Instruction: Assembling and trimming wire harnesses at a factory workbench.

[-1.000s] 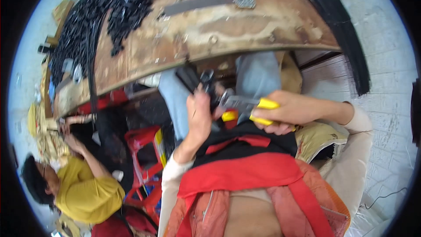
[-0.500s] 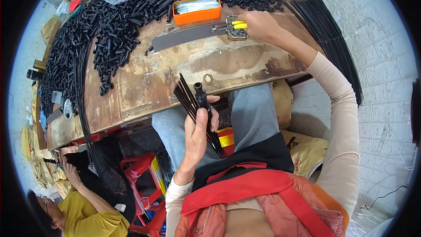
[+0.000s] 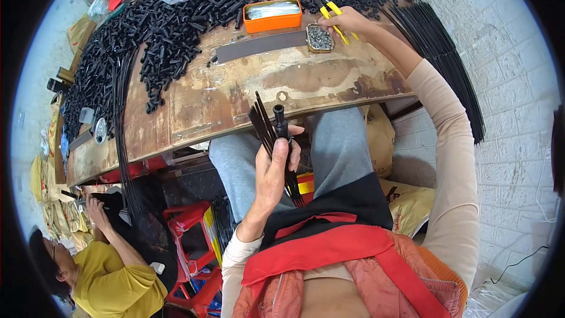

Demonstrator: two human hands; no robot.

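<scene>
I'm watching the left hand (image 3: pixel 272 176) clasping rods (image 3: pixel 263 122) and a black tube (image 3: pixel 280 123), which are jutting above its grip; the right hand (image 3: pixel 351 22) is gripping yellow-handled pliers (image 3: pixel 335 9).

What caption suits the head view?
Left hand gripping black rods and a tube; right hand holding yellow-handled pliers above a wooden table.

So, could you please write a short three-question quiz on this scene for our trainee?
1. Which hand holds the yellow-handled metal pliers: (A) left or (B) right?
2. True or false: the orange rectangular box stands left of the small tray of grey bits.
3. Besides the thin black rods, what does the left hand hold?

Key: 1. B, the right hand. 2. True. 3. A black tubular part.
</scene>
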